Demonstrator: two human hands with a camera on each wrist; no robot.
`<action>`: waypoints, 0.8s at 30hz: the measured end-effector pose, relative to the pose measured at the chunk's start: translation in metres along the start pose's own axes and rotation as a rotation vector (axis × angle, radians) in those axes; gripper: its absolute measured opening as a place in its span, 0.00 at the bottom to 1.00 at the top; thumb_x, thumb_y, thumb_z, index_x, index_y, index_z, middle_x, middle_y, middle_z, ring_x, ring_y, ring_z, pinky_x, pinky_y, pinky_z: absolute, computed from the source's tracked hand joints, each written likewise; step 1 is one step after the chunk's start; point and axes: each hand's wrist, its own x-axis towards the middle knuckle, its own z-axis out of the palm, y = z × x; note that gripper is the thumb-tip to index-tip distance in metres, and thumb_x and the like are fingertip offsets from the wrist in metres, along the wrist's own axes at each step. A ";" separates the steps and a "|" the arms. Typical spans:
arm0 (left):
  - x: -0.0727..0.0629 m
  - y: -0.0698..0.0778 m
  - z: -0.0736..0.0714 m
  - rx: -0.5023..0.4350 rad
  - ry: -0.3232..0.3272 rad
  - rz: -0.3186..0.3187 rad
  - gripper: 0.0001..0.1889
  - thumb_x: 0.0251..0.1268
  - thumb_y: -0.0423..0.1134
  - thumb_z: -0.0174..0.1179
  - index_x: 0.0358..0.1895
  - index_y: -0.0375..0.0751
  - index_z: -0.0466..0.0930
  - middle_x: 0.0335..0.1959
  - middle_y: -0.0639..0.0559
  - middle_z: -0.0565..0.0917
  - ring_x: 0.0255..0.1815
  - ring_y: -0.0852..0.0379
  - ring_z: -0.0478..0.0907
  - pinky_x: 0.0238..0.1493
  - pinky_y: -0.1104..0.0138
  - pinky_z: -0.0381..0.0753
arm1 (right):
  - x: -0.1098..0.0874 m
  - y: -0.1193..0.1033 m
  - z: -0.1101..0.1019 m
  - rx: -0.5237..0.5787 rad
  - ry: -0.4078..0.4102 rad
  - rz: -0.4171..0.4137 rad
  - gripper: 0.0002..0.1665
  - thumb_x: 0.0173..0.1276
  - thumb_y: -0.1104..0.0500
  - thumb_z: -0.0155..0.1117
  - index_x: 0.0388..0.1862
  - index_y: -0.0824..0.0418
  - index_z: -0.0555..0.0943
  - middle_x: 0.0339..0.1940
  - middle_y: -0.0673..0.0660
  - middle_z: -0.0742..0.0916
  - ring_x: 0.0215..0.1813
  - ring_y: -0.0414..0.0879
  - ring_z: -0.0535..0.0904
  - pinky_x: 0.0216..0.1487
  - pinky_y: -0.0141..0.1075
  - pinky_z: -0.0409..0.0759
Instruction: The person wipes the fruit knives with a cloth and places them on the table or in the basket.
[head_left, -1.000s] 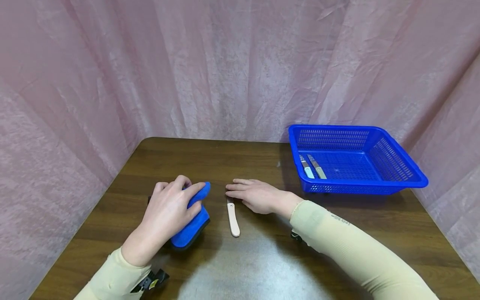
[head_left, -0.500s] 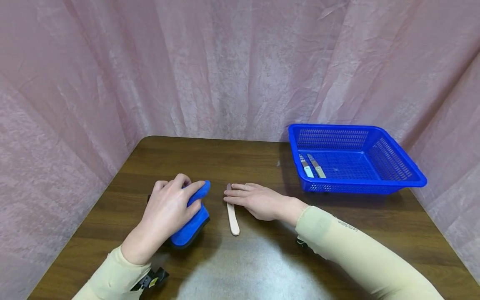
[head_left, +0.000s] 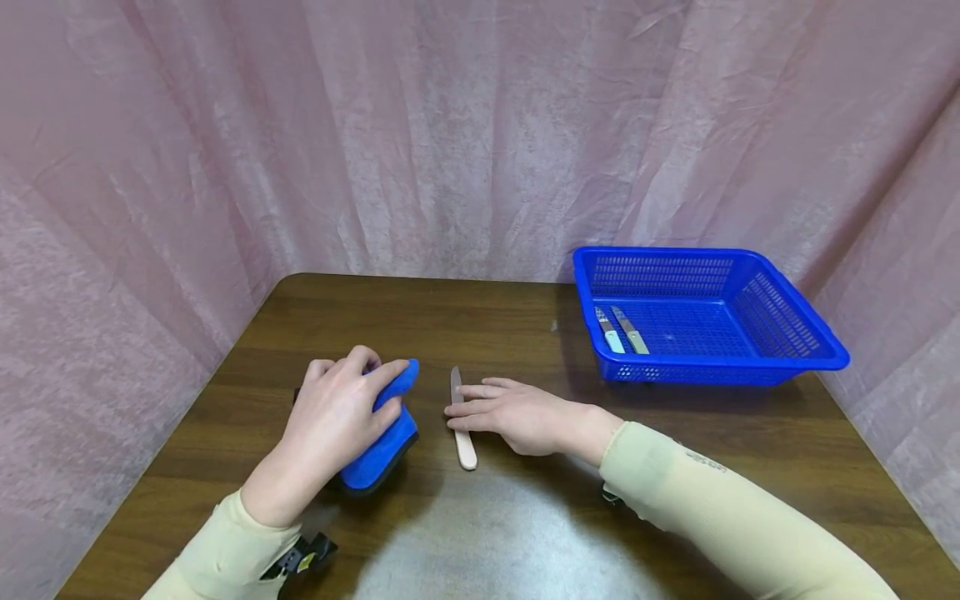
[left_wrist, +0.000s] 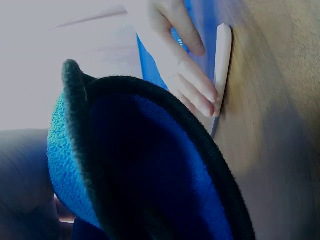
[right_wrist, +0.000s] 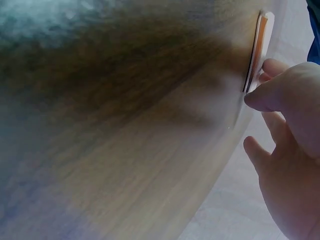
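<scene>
My left hand (head_left: 337, 408) grips a folded blue cloth (head_left: 378, 458) with dark edging at the left of the table. In the left wrist view, the fleecy cloth (left_wrist: 195, 170) bulges open towards the camera. A small knife with a pale handle (head_left: 466, 452) lies to its right, blade pointing away from me. Over the knife's middle reaches my right hand (head_left: 517, 415), fingers extended and spread, covering where blade meets handle. The left wrist view has its fingertips right at the handle (left_wrist: 223, 55). In the right wrist view, the thumb (right_wrist: 265, 97) is close beside the knife (right_wrist: 258, 45).
A blue plastic basket (head_left: 708, 362) stands at the table's back right. Inside, along its left side, lie a white-handled knife (head_left: 613, 340) and a greenish-handled knife (head_left: 636, 339). Pink curtains (head_left: 450, 142) hang behind the brown wooden table (head_left: 360, 312).
My right hand has slid towards me along the knife, from the blade to where the handle begins, uncovering the blade. The knife and my left hand with the cloth have stayed nearly still.
</scene>
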 end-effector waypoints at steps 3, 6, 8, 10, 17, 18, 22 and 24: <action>0.001 0.000 0.000 -0.001 0.002 0.004 0.23 0.70 0.42 0.70 0.67 0.50 0.90 0.52 0.40 0.86 0.44 0.43 0.89 0.55 0.39 0.75 | -0.002 0.000 0.001 -0.013 0.021 -0.009 0.37 0.81 0.74 0.57 0.83 0.50 0.77 0.85 0.48 0.75 0.88 0.50 0.62 0.86 0.50 0.61; 0.001 0.000 0.000 -0.006 0.003 0.006 0.23 0.70 0.42 0.70 0.67 0.50 0.90 0.52 0.40 0.86 0.45 0.43 0.88 0.55 0.39 0.75 | -0.003 0.002 0.002 -0.013 0.060 -0.010 0.33 0.82 0.72 0.58 0.80 0.51 0.80 0.82 0.49 0.78 0.86 0.51 0.67 0.81 0.50 0.69; 0.001 0.000 0.000 -0.010 0.006 0.009 0.23 0.70 0.42 0.70 0.67 0.50 0.90 0.52 0.40 0.86 0.45 0.44 0.88 0.55 0.39 0.75 | -0.004 0.003 0.003 -0.001 0.093 -0.010 0.30 0.82 0.71 0.60 0.77 0.52 0.83 0.79 0.49 0.81 0.83 0.51 0.71 0.77 0.50 0.73; 0.001 0.000 0.000 -0.013 0.011 0.010 0.23 0.70 0.42 0.69 0.67 0.50 0.90 0.52 0.40 0.86 0.45 0.43 0.88 0.54 0.39 0.75 | -0.004 0.005 0.003 0.016 0.125 -0.009 0.25 0.82 0.68 0.62 0.72 0.54 0.86 0.76 0.50 0.83 0.80 0.51 0.74 0.74 0.50 0.76; 0.001 0.000 -0.001 -0.012 0.013 0.015 0.22 0.70 0.41 0.68 0.67 0.50 0.90 0.51 0.40 0.86 0.44 0.43 0.88 0.54 0.39 0.75 | -0.005 0.007 0.003 0.042 0.197 0.048 0.13 0.83 0.56 0.67 0.59 0.56 0.91 0.62 0.51 0.87 0.67 0.48 0.82 0.68 0.46 0.81; 0.001 0.000 -0.001 -0.011 0.013 0.016 0.22 0.70 0.41 0.68 0.67 0.50 0.90 0.51 0.40 0.86 0.44 0.44 0.88 0.54 0.39 0.75 | -0.005 0.007 0.003 0.041 0.206 0.062 0.12 0.83 0.55 0.68 0.58 0.56 0.91 0.61 0.50 0.87 0.64 0.47 0.83 0.66 0.45 0.81; 0.001 0.000 -0.001 -0.014 0.014 0.015 0.22 0.70 0.41 0.67 0.67 0.50 0.90 0.51 0.40 0.86 0.44 0.43 0.88 0.54 0.39 0.75 | -0.009 0.007 0.003 0.035 0.242 0.110 0.11 0.78 0.52 0.75 0.53 0.55 0.92 0.56 0.51 0.85 0.57 0.48 0.83 0.57 0.45 0.85; 0.001 0.001 -0.002 -0.017 0.012 0.013 0.22 0.70 0.41 0.67 0.67 0.50 0.90 0.51 0.40 0.86 0.44 0.43 0.88 0.54 0.39 0.75 | -0.011 0.009 0.004 0.032 0.255 0.128 0.11 0.76 0.53 0.77 0.52 0.54 0.92 0.55 0.51 0.84 0.56 0.48 0.82 0.54 0.44 0.85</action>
